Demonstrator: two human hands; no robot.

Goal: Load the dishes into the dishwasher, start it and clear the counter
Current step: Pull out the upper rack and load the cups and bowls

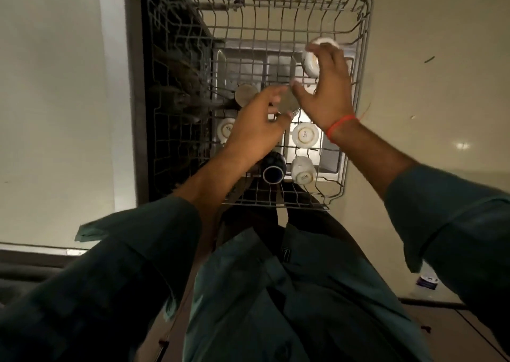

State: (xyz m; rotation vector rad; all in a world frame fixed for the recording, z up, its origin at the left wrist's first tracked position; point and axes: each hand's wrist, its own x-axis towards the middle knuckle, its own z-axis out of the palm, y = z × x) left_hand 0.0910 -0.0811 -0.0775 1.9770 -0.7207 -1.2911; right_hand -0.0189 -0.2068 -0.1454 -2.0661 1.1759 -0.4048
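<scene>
A dark blue cup (273,169) and a white cup (303,170) lie nearest in the pulled-out wire rack (364,66). Above them the left hand (256,129) pinches a grey dish (288,102). The right hand (327,91) hovers with fingers spread, empty, partly hiding a white cup (310,63) at the rack's right side. Farther on, the rack tines stand bare.

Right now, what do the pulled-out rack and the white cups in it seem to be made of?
Rack: probably coated metal wire, a thin grey grid with a dull finish. White cups: likely glazed ceramic, with a smooth, slightly shiny base, a printed mark and an unglazed-looking foot ring.
</scene>
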